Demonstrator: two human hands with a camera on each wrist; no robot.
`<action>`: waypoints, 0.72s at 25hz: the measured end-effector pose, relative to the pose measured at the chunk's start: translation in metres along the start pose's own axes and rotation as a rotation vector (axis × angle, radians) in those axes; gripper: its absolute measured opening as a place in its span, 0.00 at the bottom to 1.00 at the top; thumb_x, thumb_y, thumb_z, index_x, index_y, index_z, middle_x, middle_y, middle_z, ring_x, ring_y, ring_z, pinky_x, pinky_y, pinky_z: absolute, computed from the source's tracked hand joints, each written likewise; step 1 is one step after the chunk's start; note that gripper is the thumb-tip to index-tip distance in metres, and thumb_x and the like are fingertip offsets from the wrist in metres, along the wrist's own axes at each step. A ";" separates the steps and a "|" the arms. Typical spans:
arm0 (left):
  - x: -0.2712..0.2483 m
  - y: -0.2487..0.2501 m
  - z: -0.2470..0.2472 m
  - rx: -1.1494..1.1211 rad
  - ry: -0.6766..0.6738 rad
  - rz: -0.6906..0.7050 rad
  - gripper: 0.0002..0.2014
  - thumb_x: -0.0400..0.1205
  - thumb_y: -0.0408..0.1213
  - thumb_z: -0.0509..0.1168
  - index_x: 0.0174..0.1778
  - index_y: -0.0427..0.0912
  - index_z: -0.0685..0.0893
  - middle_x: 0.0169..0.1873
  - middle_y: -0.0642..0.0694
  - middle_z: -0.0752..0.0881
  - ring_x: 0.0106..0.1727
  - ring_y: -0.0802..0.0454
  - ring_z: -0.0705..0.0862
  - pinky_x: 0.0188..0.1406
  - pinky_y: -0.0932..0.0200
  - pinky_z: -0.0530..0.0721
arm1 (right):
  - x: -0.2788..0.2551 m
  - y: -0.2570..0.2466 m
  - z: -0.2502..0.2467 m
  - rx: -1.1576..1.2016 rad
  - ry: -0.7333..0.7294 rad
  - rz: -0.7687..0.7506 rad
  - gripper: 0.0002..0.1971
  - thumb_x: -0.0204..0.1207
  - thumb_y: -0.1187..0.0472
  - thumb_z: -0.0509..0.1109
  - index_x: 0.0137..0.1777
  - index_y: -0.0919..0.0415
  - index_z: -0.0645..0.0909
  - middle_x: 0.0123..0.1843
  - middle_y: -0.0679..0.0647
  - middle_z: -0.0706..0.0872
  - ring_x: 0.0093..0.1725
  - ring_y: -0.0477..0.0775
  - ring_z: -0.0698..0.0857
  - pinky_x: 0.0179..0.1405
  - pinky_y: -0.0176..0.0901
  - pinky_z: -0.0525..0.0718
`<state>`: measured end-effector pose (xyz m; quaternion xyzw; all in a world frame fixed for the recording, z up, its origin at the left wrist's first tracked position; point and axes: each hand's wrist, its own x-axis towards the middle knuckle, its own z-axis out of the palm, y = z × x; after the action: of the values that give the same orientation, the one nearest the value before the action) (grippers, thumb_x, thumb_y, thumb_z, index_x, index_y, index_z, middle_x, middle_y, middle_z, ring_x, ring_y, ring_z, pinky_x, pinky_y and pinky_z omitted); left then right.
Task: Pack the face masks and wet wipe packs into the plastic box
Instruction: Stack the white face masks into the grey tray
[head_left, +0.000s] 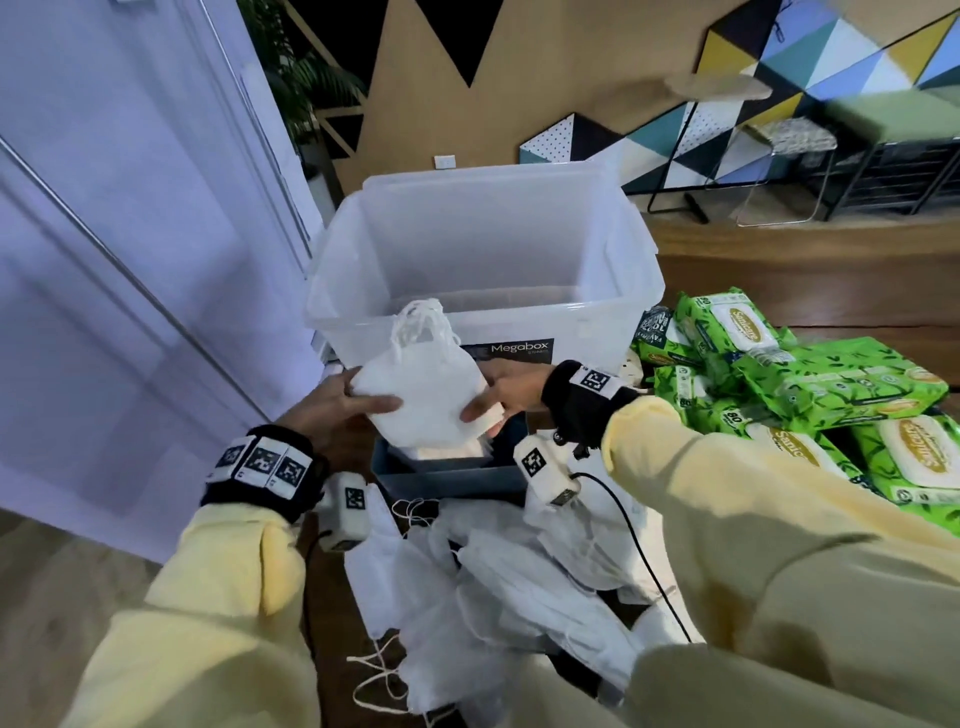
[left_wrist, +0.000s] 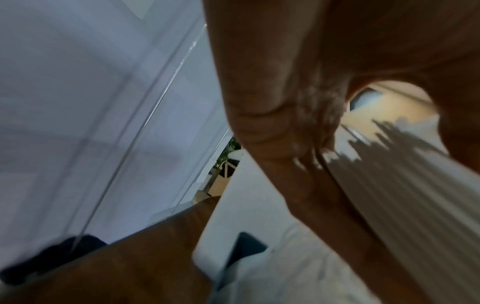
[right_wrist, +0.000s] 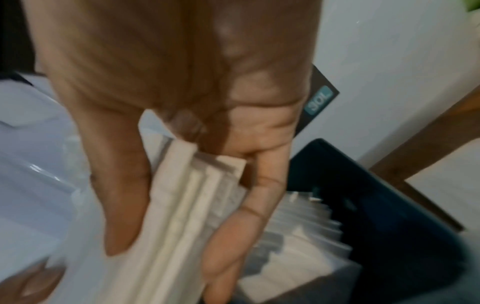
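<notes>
Both hands' fingers clamp a stack of face masks (head_left: 423, 400), left hand (head_left: 332, 402) and right hand (head_left: 511, 389) at opposite ends, just in front of the clear plastic box (head_left: 483, 260). The right wrist view alone shows the stack's layered edges (right_wrist: 187, 205) and more masks in a dark tray (right_wrist: 389, 205) below. Green wipe packs (head_left: 831, 379) lie on the desk, right.

A white stack of face masks (head_left: 421, 400) is held just before the clear, upright plastic box (head_left: 483, 249), green wet wipe packs (head_left: 810, 384) heaped beside.
</notes>
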<state>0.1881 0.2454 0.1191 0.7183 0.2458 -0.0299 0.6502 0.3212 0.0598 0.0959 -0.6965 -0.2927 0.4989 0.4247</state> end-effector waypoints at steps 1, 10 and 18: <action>0.003 -0.004 -0.001 0.022 -0.041 -0.077 0.11 0.76 0.21 0.67 0.53 0.33 0.80 0.46 0.42 0.88 0.34 0.56 0.89 0.35 0.64 0.88 | 0.005 0.005 0.001 0.003 -0.031 0.046 0.25 0.74 0.75 0.68 0.71 0.65 0.70 0.56 0.58 0.84 0.51 0.63 0.84 0.41 0.49 0.88; 0.066 -0.078 -0.012 0.710 0.016 -0.032 0.22 0.67 0.37 0.77 0.57 0.39 0.85 0.50 0.41 0.87 0.52 0.43 0.85 0.53 0.55 0.81 | 0.041 0.051 0.026 -0.496 0.212 0.137 0.41 0.72 0.63 0.74 0.80 0.61 0.54 0.71 0.66 0.77 0.67 0.62 0.78 0.64 0.44 0.75; 0.055 -0.118 0.021 1.296 0.178 0.000 0.19 0.69 0.33 0.53 0.43 0.32 0.89 0.47 0.30 0.85 0.53 0.32 0.81 0.41 0.42 0.86 | 0.063 0.076 0.049 -0.699 0.215 0.347 0.36 0.83 0.62 0.60 0.80 0.72 0.41 0.81 0.72 0.54 0.77 0.69 0.66 0.73 0.55 0.67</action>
<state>0.1957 0.2462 -0.0128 0.9644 0.2310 -0.1123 0.0625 0.2944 0.0912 -0.0064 -0.8861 -0.2768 0.3581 0.1001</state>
